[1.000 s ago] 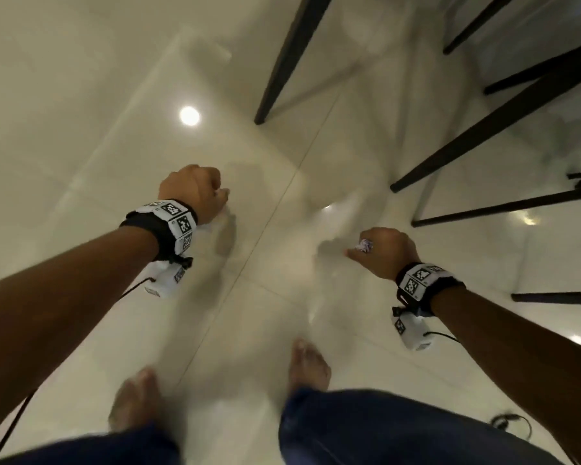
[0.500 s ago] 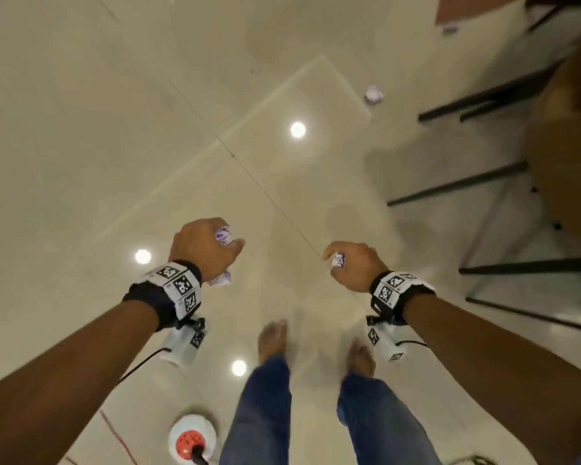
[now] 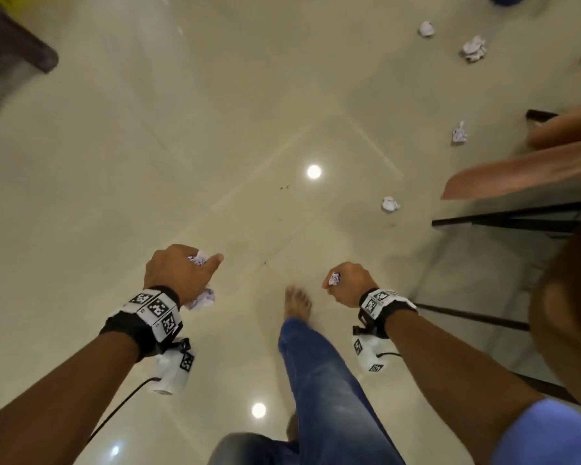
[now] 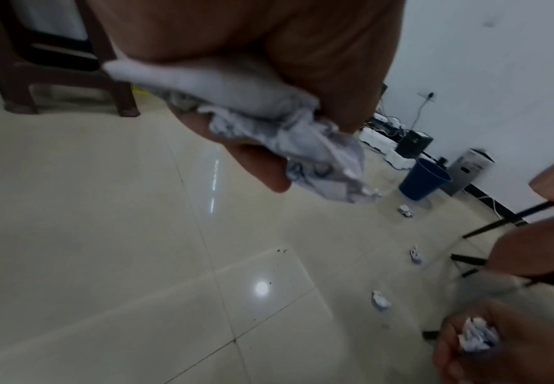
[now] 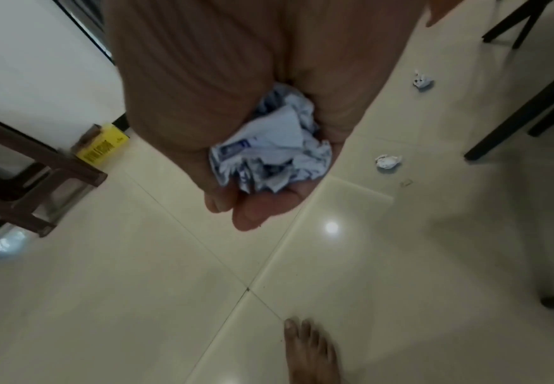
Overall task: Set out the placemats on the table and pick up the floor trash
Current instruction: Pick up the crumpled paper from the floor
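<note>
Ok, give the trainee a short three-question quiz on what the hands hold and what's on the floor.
1. True or false: the left hand is empty.
2. How many crumpled paper balls lie loose on the floor in the head view?
3. What does the right hand hold: A) a placemat, B) a crumpled paper ball, C) nothing?

Key: 1 false, it grips crumpled paper. 2 four. 3 B.

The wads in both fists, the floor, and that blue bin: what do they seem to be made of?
Wad in the left hand and wad in the right hand: printed paper, matte, sharply creased. Floor: probably glazed ceramic tile, glossy, mirroring lamps, with grout lines. Blue bin: likely plastic, smooth and tapered; too blurred for certainty.
</note>
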{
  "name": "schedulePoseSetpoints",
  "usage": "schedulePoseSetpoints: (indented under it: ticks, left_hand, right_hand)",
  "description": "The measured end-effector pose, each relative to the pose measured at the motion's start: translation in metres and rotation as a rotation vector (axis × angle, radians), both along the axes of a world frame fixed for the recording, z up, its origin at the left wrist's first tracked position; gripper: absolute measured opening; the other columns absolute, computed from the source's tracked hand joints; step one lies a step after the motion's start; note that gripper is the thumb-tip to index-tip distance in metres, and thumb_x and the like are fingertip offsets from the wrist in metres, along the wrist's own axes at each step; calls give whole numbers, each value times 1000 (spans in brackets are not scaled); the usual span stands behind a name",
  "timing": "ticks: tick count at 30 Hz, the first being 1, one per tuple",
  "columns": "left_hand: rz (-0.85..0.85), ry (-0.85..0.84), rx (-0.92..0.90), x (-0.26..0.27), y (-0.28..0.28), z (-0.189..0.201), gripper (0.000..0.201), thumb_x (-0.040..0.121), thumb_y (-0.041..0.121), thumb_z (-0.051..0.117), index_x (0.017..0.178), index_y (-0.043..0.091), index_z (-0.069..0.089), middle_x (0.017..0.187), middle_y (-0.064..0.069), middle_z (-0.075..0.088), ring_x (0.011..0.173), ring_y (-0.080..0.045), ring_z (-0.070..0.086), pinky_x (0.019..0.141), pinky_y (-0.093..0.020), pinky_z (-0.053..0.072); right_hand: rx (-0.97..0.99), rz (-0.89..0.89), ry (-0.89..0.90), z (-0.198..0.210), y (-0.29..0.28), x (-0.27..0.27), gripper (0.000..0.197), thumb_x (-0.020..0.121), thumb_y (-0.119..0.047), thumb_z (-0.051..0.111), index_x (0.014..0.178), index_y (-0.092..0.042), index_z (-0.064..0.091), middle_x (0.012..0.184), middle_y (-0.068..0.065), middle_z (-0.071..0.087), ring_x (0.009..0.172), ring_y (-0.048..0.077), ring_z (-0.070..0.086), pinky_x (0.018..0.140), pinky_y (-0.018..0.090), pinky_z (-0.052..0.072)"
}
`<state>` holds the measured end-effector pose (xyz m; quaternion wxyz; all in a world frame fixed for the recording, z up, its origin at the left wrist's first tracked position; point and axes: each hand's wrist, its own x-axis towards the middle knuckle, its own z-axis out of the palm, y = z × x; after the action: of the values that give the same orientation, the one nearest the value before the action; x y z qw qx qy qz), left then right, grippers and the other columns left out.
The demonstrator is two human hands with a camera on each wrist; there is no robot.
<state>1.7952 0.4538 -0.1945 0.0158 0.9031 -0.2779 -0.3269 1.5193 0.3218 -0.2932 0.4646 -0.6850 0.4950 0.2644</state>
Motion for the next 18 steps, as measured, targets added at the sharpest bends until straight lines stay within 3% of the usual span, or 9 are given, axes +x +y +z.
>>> schedulePoseSetpoints:
  ticks: [3, 7, 11, 13, 14, 16, 18]
  left_hand:
    - [-83, 5, 38, 28, -79, 1, 54, 84, 56, 59, 49, 15, 48, 58, -3, 60, 69, -28, 55, 67, -29, 41]
    - [-167, 44, -21, 63, -171, 5, 54, 79, 58, 64, 49, 15, 52, 56, -6, 60, 70, -34, 60, 66, -32, 46]
    - [-301, 93, -52, 87, -284, 16, 55, 81, 55, 65, 57, 5, 61, 49, -2, 57, 53, -20, 52, 51, -26, 36]
    - [-377, 114, -56, 98, -342, 18, 56, 82, 54, 65, 54, 6, 57, 48, -1, 54, 51, -18, 48, 50, -26, 34]
    - [-422, 117, -55, 102, -367, 19, 57, 82, 56, 64, 51, 9, 54, 47, 0, 53, 51, -20, 49, 52, -26, 35]
    - [-537, 126, -61, 111, -424, 17, 62, 81, 64, 57, 49, 12, 51, 46, -1, 56, 53, -22, 54, 54, -28, 42]
    - [-652, 104, -51, 117, -477, 14, 72, 79, 74, 48, 49, 9, 52, 45, -3, 61, 52, -23, 59, 57, -29, 49]
  right_hand:
    - [-34, -96, 39, 2, -58, 21, 10, 80, -29, 72, 84, -21, 76, 87, 4, 76, 86, 24, 70, 80, 32, 57]
    - [-93, -186, 103, 22, -132, 45, 34, 77, -49, 74, 72, -16, 67, 76, 4, 70, 79, 26, 64, 72, 30, 51]
    - [-134, -328, 191, 43, -206, 61, 50, 76, -59, 70, 58, -16, 51, 63, 0, 58, 72, 27, 61, 63, 28, 42]
    - [-165, -417, 231, 47, -241, 63, 48, 80, -60, 65, 60, -19, 51, 76, 2, 65, 81, 28, 64, 67, 29, 46]
    - [-177, -464, 248, 49, -254, 65, 44, 81, -60, 63, 65, -20, 57, 92, 4, 70, 89, 29, 65, 73, 30, 48]
    - [-184, -584, 253, 44, -283, 67, 49, 83, -61, 59, 93, -14, 68, 121, 6, 67, 102, 29, 64, 84, 33, 50]
    - [-129, -692, 263, 35, -306, 69, 62, 83, -68, 52, 104, -12, 67, 126, 6, 65, 105, 29, 64, 86, 34, 50]
